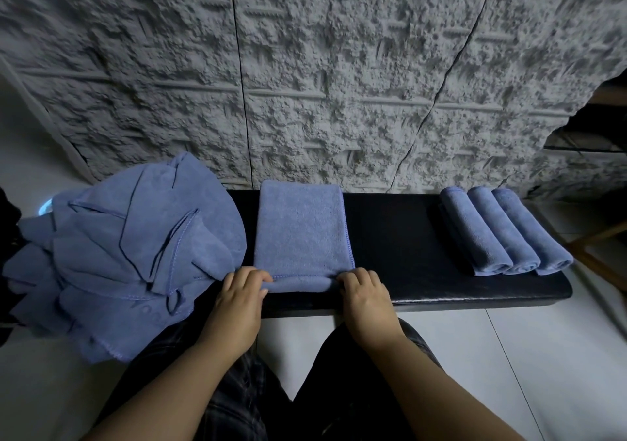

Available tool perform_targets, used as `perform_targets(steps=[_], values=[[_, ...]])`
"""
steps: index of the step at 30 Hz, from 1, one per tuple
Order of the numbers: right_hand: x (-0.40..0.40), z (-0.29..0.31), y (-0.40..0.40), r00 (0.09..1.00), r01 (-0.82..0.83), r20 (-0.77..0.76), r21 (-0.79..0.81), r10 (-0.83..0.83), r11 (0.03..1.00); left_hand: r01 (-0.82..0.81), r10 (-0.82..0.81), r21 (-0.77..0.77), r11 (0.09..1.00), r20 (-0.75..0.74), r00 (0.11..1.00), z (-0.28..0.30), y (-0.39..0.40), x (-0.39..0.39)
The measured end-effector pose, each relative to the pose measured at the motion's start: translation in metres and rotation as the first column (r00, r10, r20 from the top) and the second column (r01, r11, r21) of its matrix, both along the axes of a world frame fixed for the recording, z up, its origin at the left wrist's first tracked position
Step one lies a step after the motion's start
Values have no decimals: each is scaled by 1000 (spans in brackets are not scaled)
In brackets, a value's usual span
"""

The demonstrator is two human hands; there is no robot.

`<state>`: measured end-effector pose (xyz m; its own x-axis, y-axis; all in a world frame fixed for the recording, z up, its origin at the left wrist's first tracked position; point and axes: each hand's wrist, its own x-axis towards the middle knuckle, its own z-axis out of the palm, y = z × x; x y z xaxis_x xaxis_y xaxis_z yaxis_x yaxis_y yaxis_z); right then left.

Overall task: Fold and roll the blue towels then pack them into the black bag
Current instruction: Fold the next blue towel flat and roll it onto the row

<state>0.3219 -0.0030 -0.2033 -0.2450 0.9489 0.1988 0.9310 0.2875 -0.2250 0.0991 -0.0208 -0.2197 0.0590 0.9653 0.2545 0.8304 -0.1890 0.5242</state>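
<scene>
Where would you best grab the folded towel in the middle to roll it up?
By the near edge of the folded towel, from the person's side. It lies flat and lengthwise away, and the left hand and right hand already curl that edge over at its two corners.

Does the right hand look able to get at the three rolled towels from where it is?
Probably yes: the black bench lies bare between the right hand and the rolled towels, though that hand now grips the folded towel.

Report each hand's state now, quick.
Left hand: grips the near edge of the folded towel.
Right hand: grips the same edge.
</scene>
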Motion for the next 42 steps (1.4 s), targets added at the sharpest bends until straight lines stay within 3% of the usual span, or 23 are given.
perform_targets(steps=[7,13,19,23,26,28,30,32,35,42], values=[[2,3,-1,1000,16,-12,-31,-16,999,-35,37,-50,998,35,999,5,1,2],[13,6,1,997,-58,-65,-150,49,987,-38,43,-124,992,38,998,7,-5,-1],[12,8,-2,997,-16,-76,-233,-2,972,-65,70,-168,984,22,997,11,-10,1],[7,7,-1,997,70,-19,-263,-78,962,-117,116,-107,987,-17,993,17,-8,5],[5,10,0,992,124,16,-269,-124,955,-115,112,-18,993,-146,983,18,-7,8],[2,10,2,986,164,12,-243,-166,956,-121,130,52,991,-218,967,23,-7,10],[0,11,3,979,194,-43,-116,-201,974,-120,141,104,987,-229,963,23,-5,11],[0,11,3,985,127,-118,12,-125,992,-58,86,132,990,-221,971,22,-4,10],[-1,15,1,977,-68,-206,-31,60,997,10,18,120,993,-225,974,21,-7,10],[0,9,2,961,-107,-267,-96,78,990,10,-1,58,998,-155,988,15,-9,7]])
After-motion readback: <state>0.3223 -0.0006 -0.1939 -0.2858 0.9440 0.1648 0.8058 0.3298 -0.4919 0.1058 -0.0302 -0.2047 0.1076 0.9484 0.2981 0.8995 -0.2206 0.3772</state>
